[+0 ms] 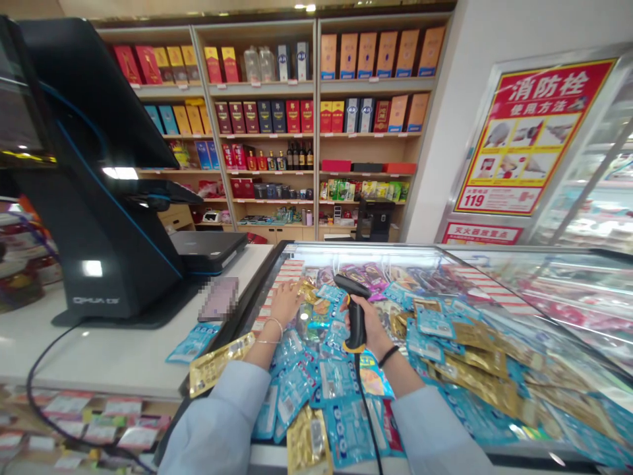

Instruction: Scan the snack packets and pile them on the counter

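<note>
My right hand (pixel 368 321) is wrapped around the handle of a black barcode scanner (pixel 356 320), its head tilted over a spread of snack packets. A cable runs from the scanner's base toward me. My left hand (pixel 287 300) lies palm down with fingers stretched out, at the left edge of the glass top. Beside its fingertips is a gold packet (pixel 307 290); I cannot tell whether they touch. Blue packets (pixel 339 379) cover the glass between my forearms. Another gold packet (pixel 222 363) lies by my left wrist, and one more gold packet (pixel 309 439) is nearest me.
A glass-topped freezer (pixel 376 254) bears a pile of gold and blue packets (pixel 475 356) on the right. To the left, a cash register (pixel 113 198) stands on a white counter (pixel 113 356), with a blue packet (pixel 194 343) near the edge. Shelves (pixel 316 86) of boxes stand behind.
</note>
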Demonstrator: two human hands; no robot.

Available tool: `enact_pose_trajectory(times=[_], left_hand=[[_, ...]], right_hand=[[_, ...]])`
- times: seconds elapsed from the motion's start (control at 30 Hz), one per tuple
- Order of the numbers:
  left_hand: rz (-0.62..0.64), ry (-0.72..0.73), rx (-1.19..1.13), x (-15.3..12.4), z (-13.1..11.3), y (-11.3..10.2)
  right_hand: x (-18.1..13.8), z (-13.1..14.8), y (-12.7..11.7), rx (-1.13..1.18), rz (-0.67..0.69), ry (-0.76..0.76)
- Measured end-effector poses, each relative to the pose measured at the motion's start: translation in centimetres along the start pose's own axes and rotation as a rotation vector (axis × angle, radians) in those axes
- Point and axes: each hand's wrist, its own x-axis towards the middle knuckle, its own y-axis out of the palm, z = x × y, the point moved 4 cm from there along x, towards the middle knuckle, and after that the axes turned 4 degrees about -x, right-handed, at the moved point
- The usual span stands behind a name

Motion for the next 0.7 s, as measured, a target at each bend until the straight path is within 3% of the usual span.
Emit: enact_pose_trajectory(times=[0.1, 0.2, 0.43, 0.7], left_hand=[[0.073, 0.06, -0.011, 0.0, -0.2, 0.8], [0.045, 0.02, -0.012, 0.1, 0.6, 0.3], [-0.108, -0.24, 0.064, 0.3, 3.0, -1.1], [-0.025, -0.291, -0.019, 0.8, 2.9, 1.2]], right_hand=[[0.0, 0.0, 0.0, -0.002, -0.007, -0.003], [0.0, -0.1, 0.0, -0.007, -0.015, 0.007], [-0.4, 0.1, 0.2, -0.049, -0.015, 0.023], [-0.7, 0.0, 1.2, -0.107, 0.092, -0.046]])
